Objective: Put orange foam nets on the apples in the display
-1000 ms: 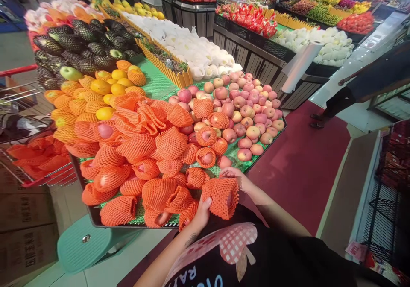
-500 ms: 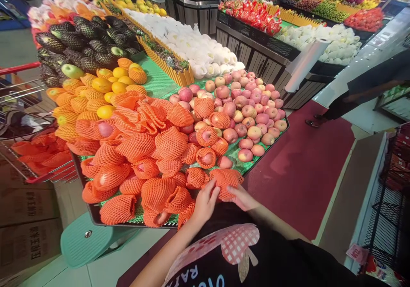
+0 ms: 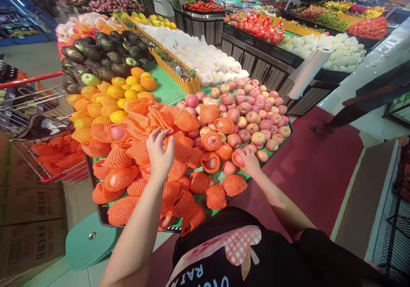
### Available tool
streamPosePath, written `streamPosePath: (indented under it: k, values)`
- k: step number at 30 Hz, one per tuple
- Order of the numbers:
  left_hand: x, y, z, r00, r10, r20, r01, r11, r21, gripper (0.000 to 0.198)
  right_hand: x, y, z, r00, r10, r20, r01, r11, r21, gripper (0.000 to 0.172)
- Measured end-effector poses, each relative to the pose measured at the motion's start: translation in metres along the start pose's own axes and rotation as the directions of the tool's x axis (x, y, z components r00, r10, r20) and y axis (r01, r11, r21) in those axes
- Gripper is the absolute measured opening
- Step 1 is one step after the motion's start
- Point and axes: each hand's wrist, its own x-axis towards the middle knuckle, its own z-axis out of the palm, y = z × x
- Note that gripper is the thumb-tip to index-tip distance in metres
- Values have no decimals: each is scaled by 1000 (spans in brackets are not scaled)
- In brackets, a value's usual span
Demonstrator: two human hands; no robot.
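My left hand (image 3: pixel 160 152), fingers spread and holding nothing, hovers over the heap of orange foam net sleeves (image 3: pixel 145 118) and netted fruit. My right hand (image 3: pixel 251 163) is closed over an apple at the front edge of the bare apples (image 3: pixel 253 107); its fingers hide part of the fruit. Beside those fingers shows a red apple in an orange net (image 3: pixel 237 159). Nearer my body, a netted apple (image 3: pixel 235 185) lies by another netted fruit (image 3: pixel 215 197) on the green mat.
Yellow netted fruit (image 3: pixel 96 107) and dark netted fruit (image 3: pixel 105 50) fill the far left. A metal cart (image 3: pixel 35 97) and a green stool (image 3: pixel 89 242) stand at the left. Another person (image 3: pixel 358 101) is at the right, beyond a plastic bag roll (image 3: pixel 310 73).
Both hands have let go of the netted apple, which now lies at the stand's front edge. My left hand has moved left and up; my right hand has reached forward to the apples.
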Motion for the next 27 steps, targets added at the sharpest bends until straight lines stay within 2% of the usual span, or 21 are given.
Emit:
streamPosePath:
  k: [2, 6, 8, 11, 13, 16, 18, 20, 22, 24, 27]
  values:
    - [17, -10, 9, 999, 23, 34, -26, 995, 92, 34, 2, -9, 10, 999, -33, 25, 34, 998, -52, 70]
    - [41, -19, 32, 972, 100, 211, -144, 969, 201, 28, 8, -14, 16, 999, -42, 33, 45, 996, -74, 69]
    - [49, -21, 46, 957, 97, 274, -161, 961, 224, 25, 11, -10, 12, 997, -59, 50, 62, 996, -65, 82]
    - [60, -26, 65, 944, 37, 328, -118, 966, 231, 27, 7, -6, 3, 996, -61, 67, 63, 998, -20, 106]
    - [65, -29, 71, 941, 13, 339, -99, 967, 237, 29, -3, -8, -3, 999, -33, 31, 31, 998, 60, 112]
    - [65, -23, 62, 948, 68, 312, -138, 968, 211, 29, -27, -21, -12, 991, 23, -130, 7, 973, 230, 98]
    - [59, -11, 47, 952, 148, 268, -189, 972, 137, 28, -43, -35, -16, 963, 34, -266, 69, 927, 369, 76]
    - [46, 6, 30, 952, 236, 193, -245, 969, 25, 29, -56, -51, -20, 937, 20, -349, 177, 833, 523, 56]
    - [32, 23, 18, 945, 308, 108, -304, 951, -57, 28, -63, -68, -24, 935, -19, -354, 264, 704, 659, 45]
    - [23, 35, 16, 936, 346, 62, -344, 938, -48, 29, -65, -84, -27, 945, -50, -322, 288, 594, 751, 40]
    - [22, 34, 33, 950, 285, 130, -303, 940, 156, 39, -60, -103, -34, 945, -50, -322, 300, 517, 802, 35]
